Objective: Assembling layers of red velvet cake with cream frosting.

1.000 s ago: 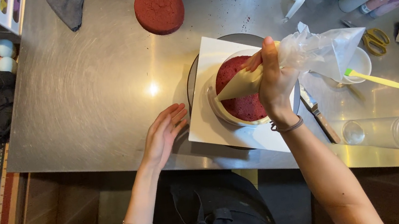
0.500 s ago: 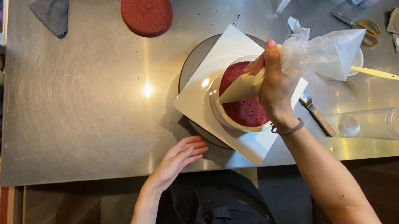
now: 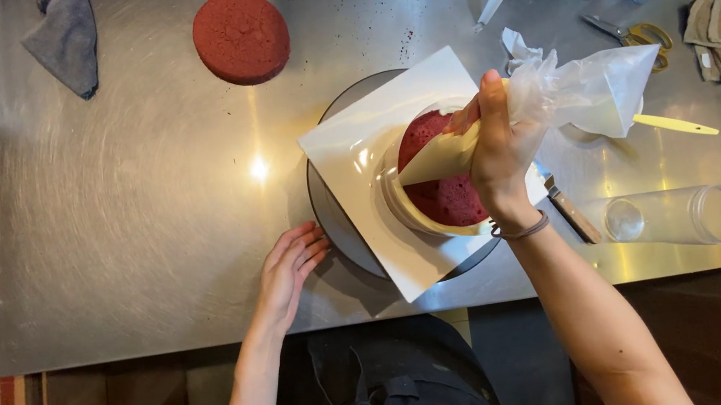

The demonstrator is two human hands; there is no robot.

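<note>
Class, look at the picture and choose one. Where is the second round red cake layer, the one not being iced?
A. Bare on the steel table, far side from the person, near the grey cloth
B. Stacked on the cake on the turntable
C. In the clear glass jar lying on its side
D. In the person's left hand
A: the spare red cake layer lies alone on the steel table, right of the grey cloth.

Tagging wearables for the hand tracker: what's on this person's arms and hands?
Both forearms are bare, no sleeves or gloves in view. The right hand has a dark band, like a hair tie, round the wrist. The left hand has no rings that show; a thin beaded bracelet sits further up that forearm.
</note>
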